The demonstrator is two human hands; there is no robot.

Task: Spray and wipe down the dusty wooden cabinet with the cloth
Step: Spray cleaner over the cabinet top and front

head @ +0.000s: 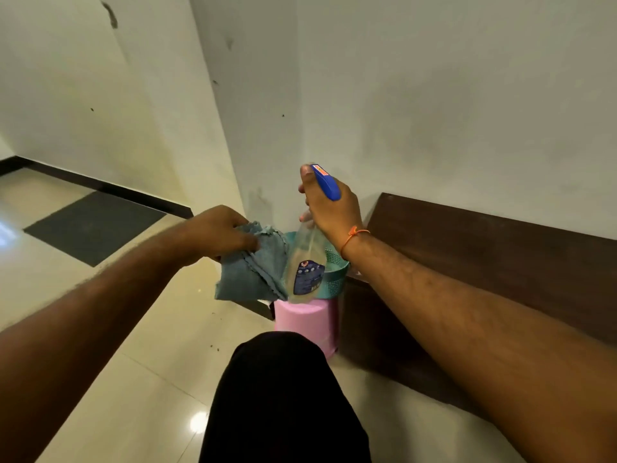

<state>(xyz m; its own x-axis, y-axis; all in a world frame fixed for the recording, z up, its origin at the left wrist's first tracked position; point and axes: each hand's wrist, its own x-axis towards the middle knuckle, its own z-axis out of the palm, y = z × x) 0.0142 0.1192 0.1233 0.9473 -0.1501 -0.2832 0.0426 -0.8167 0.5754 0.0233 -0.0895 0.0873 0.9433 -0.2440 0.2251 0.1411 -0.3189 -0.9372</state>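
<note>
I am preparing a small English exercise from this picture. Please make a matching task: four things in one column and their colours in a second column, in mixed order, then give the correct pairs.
Things:
1. cloth in the left hand
2. spray head of the bottle held by the right hand
3. stool on the floor
4. cabinet by the wall

Colours:
A. pink
B. dark brown
C. grey-blue
D. bright blue

Pairs: 1-C, 2-D, 3-A, 4-B

The spray bottle (pixel 305 265) hides much of the teal basket (pixel 335 279); its label print is unreadable
</note>
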